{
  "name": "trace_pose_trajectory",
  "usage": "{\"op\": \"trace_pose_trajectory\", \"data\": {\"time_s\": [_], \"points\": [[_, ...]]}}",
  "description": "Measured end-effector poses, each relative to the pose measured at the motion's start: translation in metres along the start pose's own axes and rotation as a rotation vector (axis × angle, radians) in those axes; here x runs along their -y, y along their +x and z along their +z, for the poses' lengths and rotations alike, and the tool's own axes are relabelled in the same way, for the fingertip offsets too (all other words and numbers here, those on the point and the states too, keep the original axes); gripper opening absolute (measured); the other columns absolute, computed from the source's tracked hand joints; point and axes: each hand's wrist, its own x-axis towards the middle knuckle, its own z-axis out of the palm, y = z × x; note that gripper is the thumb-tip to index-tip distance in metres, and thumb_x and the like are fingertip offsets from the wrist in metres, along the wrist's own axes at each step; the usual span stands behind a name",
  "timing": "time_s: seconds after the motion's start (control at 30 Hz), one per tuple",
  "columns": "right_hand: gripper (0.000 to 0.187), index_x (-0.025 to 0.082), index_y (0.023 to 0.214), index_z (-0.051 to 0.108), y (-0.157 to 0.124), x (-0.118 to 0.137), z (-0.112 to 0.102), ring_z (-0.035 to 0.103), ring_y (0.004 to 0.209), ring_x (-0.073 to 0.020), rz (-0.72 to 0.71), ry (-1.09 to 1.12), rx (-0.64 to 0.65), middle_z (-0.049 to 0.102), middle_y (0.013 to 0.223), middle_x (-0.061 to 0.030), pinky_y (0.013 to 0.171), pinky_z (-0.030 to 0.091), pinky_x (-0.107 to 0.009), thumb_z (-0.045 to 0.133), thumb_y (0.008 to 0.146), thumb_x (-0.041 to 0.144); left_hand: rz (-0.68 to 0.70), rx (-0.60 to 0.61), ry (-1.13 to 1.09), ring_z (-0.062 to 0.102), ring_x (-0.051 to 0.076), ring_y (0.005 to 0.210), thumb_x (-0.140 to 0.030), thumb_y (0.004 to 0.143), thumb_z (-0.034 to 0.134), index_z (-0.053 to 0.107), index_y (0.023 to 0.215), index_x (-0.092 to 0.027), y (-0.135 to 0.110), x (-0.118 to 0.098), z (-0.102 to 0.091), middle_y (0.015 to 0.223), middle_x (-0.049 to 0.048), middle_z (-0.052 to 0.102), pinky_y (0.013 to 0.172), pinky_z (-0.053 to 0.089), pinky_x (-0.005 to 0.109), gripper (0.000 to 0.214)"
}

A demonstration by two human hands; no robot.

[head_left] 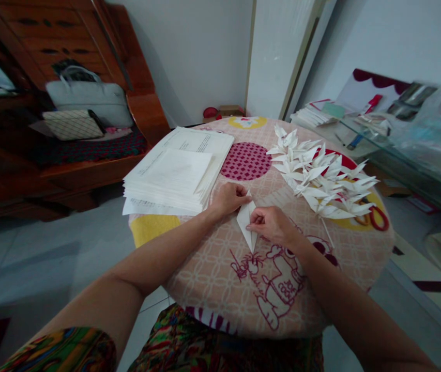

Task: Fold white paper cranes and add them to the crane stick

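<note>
A white sheet of paper folded into a narrow diamond [247, 233] lies on the round table in front of me, its long axis pointing away. My left hand [229, 198] pinches its far end with thumb and fingers. At the right edge, about the middle, my right hand [273, 223] grips the paper between thumb and forefinger. Left of my hands is a thick stack of printed paper [162, 170] with a smaller block of square white sheets [183, 170] on top. To the right sits a pile of folded paper cranes [321, 175].
A patterned cloth [212, 279] covers the table. Red-handled scissors [378, 219] lie partly under the cranes at the right edge. Beyond stands a glass shelf [391, 150] with papers and a plastic bag [433, 124]. A wooden bench [107, 170] holding bags is at the left.
</note>
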Motion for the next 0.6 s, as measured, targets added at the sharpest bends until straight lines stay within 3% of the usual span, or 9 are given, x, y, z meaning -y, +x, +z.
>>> {"op": "trace_pose_trajectory", "data": {"time_s": [0.17,0.37,0.5,0.6], "points": [[0.011,0.016,0.079,0.067,-0.012,0.02,0.01,0.061,0.072,-0.0183,-0.014,-0.511,-0.052,0.07,0.081,-0.0076,0.064,0.038,-0.028,0.074,0.082,0.023,-0.1,0.047,-0.065,0.042,0.009,0.047,-0.031,0.072,0.068,0.053,0.053,-0.017,0.001,0.001,0.002,0.046,-0.0038,0.048,0.049,0.028,0.024,0.028],[0.016,0.014,0.092,0.068,-0.019,0.024,0.017,0.061,0.082,-0.021,-0.013,-0.649,-0.294,0.067,0.092,-0.0105,0.07,0.041,-0.03,0.068,0.09,0.03,-0.061,-0.011,-0.223,0.047,0.009,0.046,-0.038,0.075,0.065,0.056,0.061,-0.016,0.001,0.011,-0.002,0.051,-0.0033,0.051,0.045,0.031,0.02,0.027],[0.025,0.015,0.09,0.067,-0.017,0.025,0.017,0.062,0.086,-0.0222,-0.022,-0.726,-0.193,0.066,0.093,-0.0112,0.072,0.043,-0.03,0.062,0.095,0.039,-0.108,-0.017,-0.241,0.054,0.011,0.046,-0.033,0.075,0.065,0.053,0.061,-0.017,0.002,0.015,-0.004,0.051,-0.0023,0.054,0.043,0.037,0.019,0.024],[0.03,0.013,0.1,0.066,-0.017,0.035,0.021,0.062,0.093,-0.0254,-0.019,-0.821,-0.105,0.067,0.099,-0.0152,0.073,0.046,-0.032,0.06,0.095,0.041,-0.161,-0.023,-0.231,0.058,0.012,0.045,-0.027,0.076,0.064,0.054,0.061,-0.017,0.003,0.014,-0.003,0.051,-0.0024,0.056,0.042,0.041,0.019,0.02]]}}
